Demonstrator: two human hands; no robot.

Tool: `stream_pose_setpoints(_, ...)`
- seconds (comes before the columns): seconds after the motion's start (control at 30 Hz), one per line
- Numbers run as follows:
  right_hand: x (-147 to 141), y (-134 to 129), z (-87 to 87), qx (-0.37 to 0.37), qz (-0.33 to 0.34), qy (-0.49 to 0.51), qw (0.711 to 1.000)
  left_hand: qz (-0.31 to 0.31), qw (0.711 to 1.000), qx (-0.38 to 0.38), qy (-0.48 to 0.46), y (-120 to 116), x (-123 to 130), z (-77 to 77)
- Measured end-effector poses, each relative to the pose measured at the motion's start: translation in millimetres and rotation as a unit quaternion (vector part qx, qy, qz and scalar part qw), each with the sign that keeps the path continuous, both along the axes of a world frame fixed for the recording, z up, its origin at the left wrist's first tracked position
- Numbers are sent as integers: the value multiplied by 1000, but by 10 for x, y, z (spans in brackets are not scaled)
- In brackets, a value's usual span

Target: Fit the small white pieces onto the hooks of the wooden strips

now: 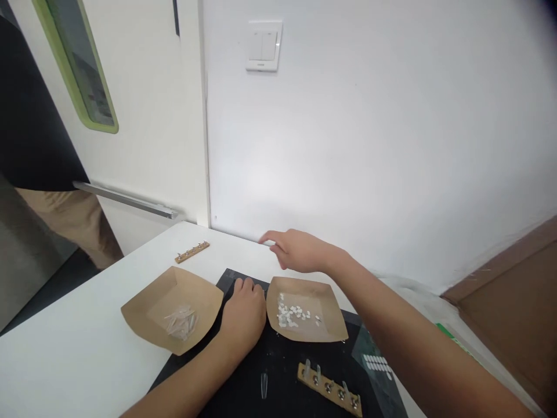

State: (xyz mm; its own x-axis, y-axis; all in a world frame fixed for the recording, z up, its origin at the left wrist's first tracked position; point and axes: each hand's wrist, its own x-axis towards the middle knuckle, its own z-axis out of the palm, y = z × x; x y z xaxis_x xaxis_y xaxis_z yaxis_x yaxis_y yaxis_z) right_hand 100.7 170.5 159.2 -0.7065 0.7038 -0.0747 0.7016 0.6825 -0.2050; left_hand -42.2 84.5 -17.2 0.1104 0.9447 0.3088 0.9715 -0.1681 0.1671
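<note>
My left hand (244, 313) rests on the black mat (235, 383) between two brown paper trays, its fingers curled and its fingertips hidden. Clear false nail tips (181, 323) lie in the left tray (148, 302). The right tray (322, 290) holds small white pieces (293, 313). Beyond that tray, near the wall, my right hand (302, 249) is open, index finger stretched out, with nothing visible in it. On the mat lie one clear nail tip (264, 385) and a cork-coloured strip (329, 390) with metal posts, some bearing clear nail tips.
Farther back on the white table (52, 360) is another strip with metal posts (192, 252). White oval tabs (378, 364) sit in rows at the mat's right. A white wall (369, 116) borders the table. At the left, a person (65, 215) stands beside the door (143, 104).
</note>
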Motion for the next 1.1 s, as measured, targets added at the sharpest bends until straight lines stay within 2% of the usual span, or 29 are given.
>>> stream_pose_setpoints(0.03,-88,-13,58,3,22,-2,1000,5,1000,-2,0,3,0,4)
stream_pose_setpoints(0.07,-212,-27,139,28,71,-7,997,9,1000,-5,1,5,0,6)
stream_pose_setpoints(0.13,-544,-57,365,48,118,12,992,15,1000,-12,2,9,-2,7)
stream_pose_setpoints(0.2,-942,-77,634,64,181,69,979,20,1000,-17,3,17,-13,5)
stream_pose_setpoints(0.23,-1144,-80,760,80,225,142,961,23,1000,-19,3,23,-21,3)
stream_pose_setpoints(0.27,-1337,-77,867,84,245,197,945,24,1000,-20,3,30,-31,1)
stream_pose_setpoints(0.3,-1510,-70,947,83,256,205,941,25,1000,-19,2,37,-41,-1)
stream_pose_setpoints(0.33,-1656,-58,996,71,260,150,951,25,1000,-17,0,43,-51,-3)
stream_pose_setpoints(0.37,-1767,-41,1016,40,240,34,969,23,1000,-16,-1,49,-58,-4)
stream_pose_setpoints(0.4,-1840,-18,1008,32,217,-13,975,21,1000,-14,-2,53,-62,-4)
stream_pose_setpoints(0.47,-1882,50,934,42,202,-21,978,21,1000,-13,-4,55,-61,4)
stream_pose_setpoints(0.53,-1836,150,814,84,184,53,978,24,1000,-14,-3,50,-50,23)
stream_pose_setpoints(0.57,-1806,208,744,85,167,51,981,25,1000,-16,-1,45,-42,36)
stream_pose_setpoints(0.67,-1765,379,488,28,117,-79,990,20,999,-26,9,28,-22,82)
stream_pose_setpoints(0.77,-1803,510,178,2,90,-140,986,10,999,-37,24,16,-10,120)
stream_pose_setpoints(0.93,-1866,670,-252,-13,58,-166,984,-22,997,-49,53,15,-9,151)
stream_pose_setpoints(1.1,-1944,750,-485,-33,56,-171,983,-47,993,-69,77,14,-6,146)
